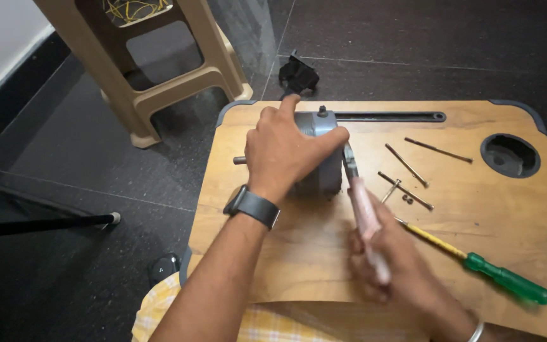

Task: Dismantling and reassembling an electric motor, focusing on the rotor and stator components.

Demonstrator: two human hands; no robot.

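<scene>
- The grey motor housing (321, 155) is sitting near the back middle of the wooden lap table (324, 253), with a short shaft (240, 160) sticking out on its left side.
- The left hand (286, 149) is clamping over the top of the housing, fingers wrapping its far edge and thumb pressing the right side, a dark watch (252, 206) on the wrist.
- The right hand (387, 259) is closing around the pink handles of the pliers (359, 202), whose nose is touching the housing's right edge; the hand is blurred, so how tightly it is squeezing is hard to tell.
- Judging from this, the step is going best with the left hand pinning the body flat so it is not twisting, and the pliers biting squarely before any turning.
- The housing is looking rounded, metallic and dull grey, with a small stud on top.
- Long bolts (406, 164) and a green-handled screwdriver (508, 278) are lying to the right, apart from the work.
</scene>
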